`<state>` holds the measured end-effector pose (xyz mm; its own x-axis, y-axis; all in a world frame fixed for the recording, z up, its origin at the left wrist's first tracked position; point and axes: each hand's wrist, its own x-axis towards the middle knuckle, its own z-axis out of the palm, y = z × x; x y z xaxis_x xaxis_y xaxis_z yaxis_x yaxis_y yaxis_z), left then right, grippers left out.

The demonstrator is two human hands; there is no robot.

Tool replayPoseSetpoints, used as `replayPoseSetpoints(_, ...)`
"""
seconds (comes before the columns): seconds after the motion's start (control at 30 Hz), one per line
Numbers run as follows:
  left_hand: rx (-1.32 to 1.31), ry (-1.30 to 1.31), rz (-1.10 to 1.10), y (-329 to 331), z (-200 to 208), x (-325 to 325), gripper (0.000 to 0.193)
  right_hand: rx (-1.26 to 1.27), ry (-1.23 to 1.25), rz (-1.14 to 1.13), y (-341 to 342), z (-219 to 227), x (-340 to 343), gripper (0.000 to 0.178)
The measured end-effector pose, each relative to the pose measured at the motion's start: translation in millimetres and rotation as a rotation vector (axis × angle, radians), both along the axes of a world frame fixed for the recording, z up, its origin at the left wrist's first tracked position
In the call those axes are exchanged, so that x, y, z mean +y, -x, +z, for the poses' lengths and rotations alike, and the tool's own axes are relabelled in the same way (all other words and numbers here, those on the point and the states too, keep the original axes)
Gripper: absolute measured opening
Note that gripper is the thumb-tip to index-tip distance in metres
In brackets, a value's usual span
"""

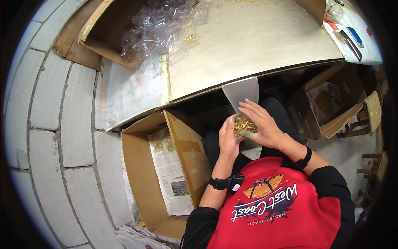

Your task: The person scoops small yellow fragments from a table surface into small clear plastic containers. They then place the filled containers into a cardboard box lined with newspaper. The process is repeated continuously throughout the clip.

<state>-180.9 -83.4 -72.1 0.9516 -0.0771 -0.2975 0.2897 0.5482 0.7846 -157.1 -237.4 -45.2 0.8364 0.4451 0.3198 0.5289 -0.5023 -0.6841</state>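
– Checking the centre of the frame: holding what?
– Holding a clump of thin gold-coloured strands (pixel 244 123), narrowly between left hand (pixel 229 139) and right hand (pixel 264 126). Supporting from the left with the one, arching over from the right with the other. Can't see the underside of the clump.
– Next out?
– Seeing a white panel (pixel 241 93) just above, running up to the edge of the table (pixel 248 45).
– Left?
– Got an open cardboard box (pixel 139 174) left of centre, with newspaper (pixel 166 174) and clear packs (pixel 169 145) of gold stuff inside.
– Top?
– Seeing a heap of clear plastic boxes (pixel 153 29), upper left of centre. Also a blue object (pixel 355 36), upper right, plus another cardboard box (pixel 311 120) at right, below the table edge.
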Motion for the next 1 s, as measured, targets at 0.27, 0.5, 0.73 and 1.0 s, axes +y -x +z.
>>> replayPoseSetpoints(0.27,-0.013,-0.027,-0.022,-12.7,9.7,1.9,0.037,-0.211,0.399,0.166,8.2,8.0,-13.7,0.059)
replayPoseSetpoints(0.5,-0.075,-0.081,-0.038,-38.0,50.7,11.9,0.040,-0.241,0.292,0.133,-10.6,41.1,1.2,0.063)
replayPoseSetpoints(0.73,-0.180,-0.146,0.300,-39.3,114.8,124.5,0.043,-0.275,-0.159,0.036,-21.5,78.2,8.2,0.046)
replayPoseSetpoints(1.0,0.135,-0.464,1.019,50.8,22.0,335.2,0.029,0.111,-0.157,-0.234,-23.6,25.1,-12.5,0.050)
